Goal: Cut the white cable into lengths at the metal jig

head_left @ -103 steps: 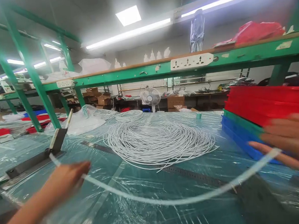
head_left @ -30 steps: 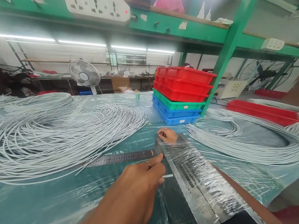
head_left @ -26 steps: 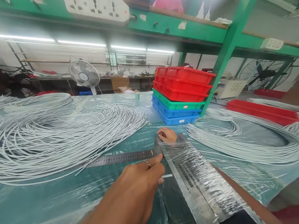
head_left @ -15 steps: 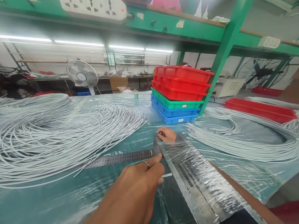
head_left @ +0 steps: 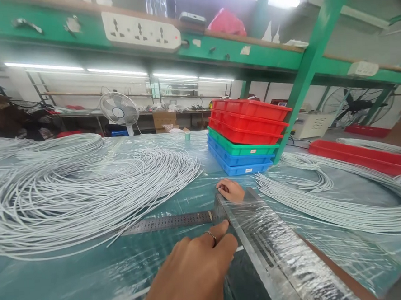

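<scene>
Two hands are working at the lower centre of the frame. The left hand (head_left: 198,277) is pinching a short white tube end (head_left: 239,248), fingers together on it; the tube's long axis is running left to right, its free tip pointing right toward the cutter blade (head_left: 278,254). That blade (a long metal bar wrapped in crinkled clear film) is running from centre to lower right. The right hand (head_left: 230,190) is resting curled on its far end; whether it is gripping, I cannot tell. Just left, a flat steel ruler (head_left: 167,222) is lying on the film-covered counter (head_left: 59,276). Loose coils of thin white tubing (head_left: 87,188) are spreading across the left.
</scene>
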`<state>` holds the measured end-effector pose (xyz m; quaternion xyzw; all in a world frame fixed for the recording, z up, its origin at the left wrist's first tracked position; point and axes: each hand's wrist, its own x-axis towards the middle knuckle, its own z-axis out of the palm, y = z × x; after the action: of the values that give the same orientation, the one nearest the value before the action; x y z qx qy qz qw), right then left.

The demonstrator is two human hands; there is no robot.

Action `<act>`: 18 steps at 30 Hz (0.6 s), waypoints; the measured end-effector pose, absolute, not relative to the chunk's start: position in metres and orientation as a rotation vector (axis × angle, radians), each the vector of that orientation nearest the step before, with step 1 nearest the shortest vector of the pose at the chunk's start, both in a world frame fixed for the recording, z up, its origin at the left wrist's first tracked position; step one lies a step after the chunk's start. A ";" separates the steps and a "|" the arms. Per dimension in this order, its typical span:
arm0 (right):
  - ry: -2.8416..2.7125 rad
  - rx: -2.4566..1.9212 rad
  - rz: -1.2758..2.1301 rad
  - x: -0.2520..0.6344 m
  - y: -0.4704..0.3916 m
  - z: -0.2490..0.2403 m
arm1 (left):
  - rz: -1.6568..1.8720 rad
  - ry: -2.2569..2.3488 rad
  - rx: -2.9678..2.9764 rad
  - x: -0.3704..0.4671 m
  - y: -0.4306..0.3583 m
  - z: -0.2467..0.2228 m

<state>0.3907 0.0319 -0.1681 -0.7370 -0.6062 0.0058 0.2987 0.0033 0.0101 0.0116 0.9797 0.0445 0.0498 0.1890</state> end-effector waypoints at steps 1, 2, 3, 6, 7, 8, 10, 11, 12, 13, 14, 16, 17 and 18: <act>-1.610 -1.957 0.014 0.390 0.032 -0.169 | 0.046 0.150 2.804 0.006 0.010 0.014; -1.608 -1.956 0.011 0.390 0.031 -0.169 | -0.064 0.182 2.846 0.009 0.009 0.018; -1.607 -1.956 0.011 0.390 0.031 -0.169 | -0.156 0.215 2.875 0.012 0.008 0.021; -1.607 -1.959 0.015 0.390 0.031 -0.170 | -0.257 0.245 2.893 0.018 0.005 0.029; -1.609 -1.961 0.017 0.390 0.031 -0.170 | -0.264 0.243 2.897 0.019 0.005 0.030; -1.609 -1.963 0.017 0.390 0.031 -0.169 | -0.271 0.243 2.908 0.020 0.004 0.031; -1.608 -1.963 0.013 0.390 0.032 -0.169 | -0.300 0.243 2.939 0.020 0.004 0.030; -1.608 -1.962 0.010 0.389 0.032 -0.169 | -0.309 0.248 2.959 0.020 0.005 0.029; -1.606 -1.960 0.007 0.389 0.032 -0.170 | -0.314 0.246 2.976 0.020 0.005 0.028; -1.604 -1.958 0.003 0.389 0.032 -0.170 | -0.323 0.241 2.988 0.019 0.005 0.028; -1.600 -1.955 -0.004 0.389 0.033 -0.170 | -0.337 0.239 2.997 0.019 0.006 0.027; -1.594 -1.944 -0.010 0.389 0.033 -0.170 | -0.367 0.235 3.007 0.018 0.006 0.027; -1.596 -1.937 -0.005 0.389 0.033 -0.170 | -0.370 0.236 3.004 0.017 0.006 0.027; -1.598 -1.933 0.003 0.389 0.033 -0.169 | -0.357 0.235 2.995 0.017 0.006 0.027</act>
<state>0.3891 0.0327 -0.1693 -0.7324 -0.6054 0.0011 0.3116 0.0165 0.0060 0.0275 0.9883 0.0775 -0.1179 0.0579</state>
